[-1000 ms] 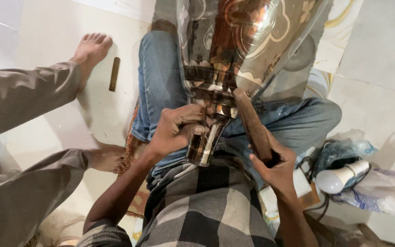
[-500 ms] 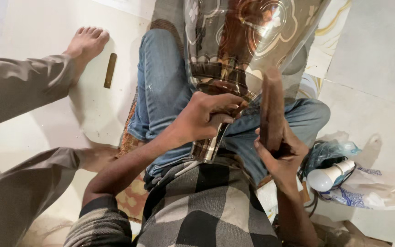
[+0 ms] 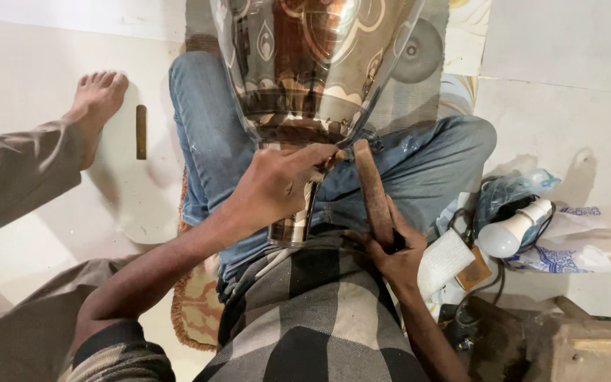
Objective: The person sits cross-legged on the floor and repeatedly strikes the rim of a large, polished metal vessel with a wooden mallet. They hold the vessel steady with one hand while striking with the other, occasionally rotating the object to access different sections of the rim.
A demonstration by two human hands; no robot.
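Shiny metal vessel (image 3: pixel 305 78) under left hand (image 3: pixel 277 187)

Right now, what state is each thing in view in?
Left hand: closed around the metal vessel's narrow neck.
Right hand: gripping the wooden tool's lower end.
Metal vessel: tilted across the lap, wide end away.
Wooden tool: raised, tip beside the vessel.
Light bulb: lying on the floor, unlit.

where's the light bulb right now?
Head view, right side: the white light bulb lies on the floor by the person's right knee, among plastic bags, beyond the right hand.
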